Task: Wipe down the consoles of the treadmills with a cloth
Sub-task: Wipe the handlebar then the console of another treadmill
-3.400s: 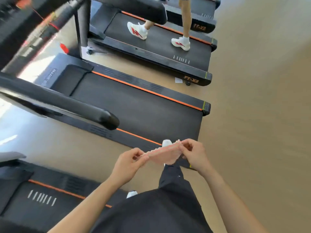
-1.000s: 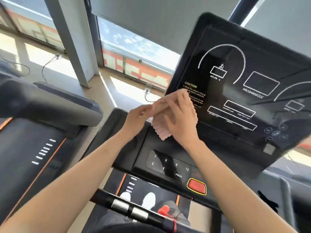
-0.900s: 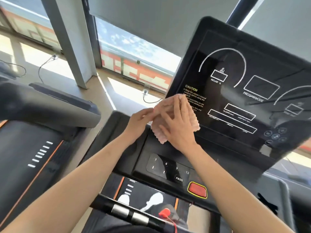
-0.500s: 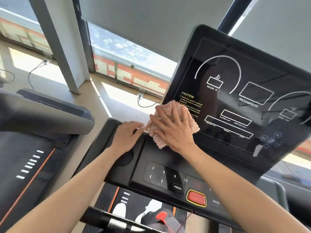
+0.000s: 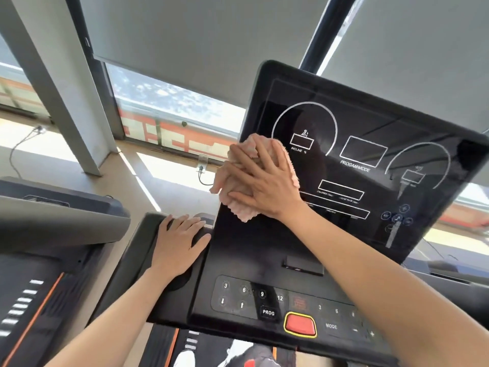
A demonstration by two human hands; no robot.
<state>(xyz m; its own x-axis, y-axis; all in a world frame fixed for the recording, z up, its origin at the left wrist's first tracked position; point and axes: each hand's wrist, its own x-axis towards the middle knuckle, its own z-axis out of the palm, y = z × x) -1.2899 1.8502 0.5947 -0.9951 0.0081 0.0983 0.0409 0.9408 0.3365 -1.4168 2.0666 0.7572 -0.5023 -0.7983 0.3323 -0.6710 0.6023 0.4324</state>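
Cloth (image 5: 242, 209), nubby pink, on glossy console (image 5: 357, 115)

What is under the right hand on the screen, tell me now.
A pink cloth, pressed flat against the console screen by the right hand. Whatever is printed on the screen beneath the cloth is covered.

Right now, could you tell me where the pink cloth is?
Head view: the pink cloth lies under the right hand on the console screen, at its left edge beside the INCLINE box.

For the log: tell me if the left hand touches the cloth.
No, the left hand rests on the console side; only the right hand presses the cloth.
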